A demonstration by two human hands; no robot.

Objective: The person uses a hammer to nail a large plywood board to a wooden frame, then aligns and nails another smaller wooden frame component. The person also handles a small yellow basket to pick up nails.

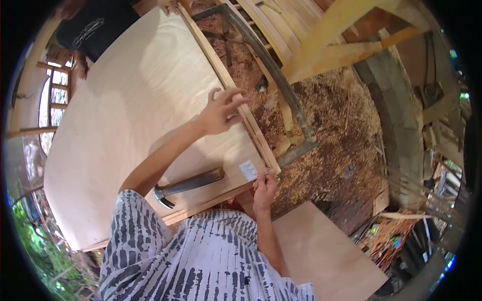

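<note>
A large pale plywood panel (135,105) with thin wooden strips along its edges lies in front of me. My left hand (221,111) reaches across it, fingers spread over the wooden strip (256,138) on its right edge. At the near right corner, my right hand (264,190) is closed with thumb and fingers pinched on the end of that strip. A claw hammer (193,182) with a dark handle lies on the panel near my left forearm, its head toward the near edge. A small white label (248,170) is stuck near the corner.
Another person in a dark shirt (98,30) stands at the far left, a hand (168,6) on the panel's far end. A dark rectangular frame (281,80) and yellowish timber (331,55) stand to the right over wood shavings (334,113). A smaller plywood sheet (326,251) lies near right.
</note>
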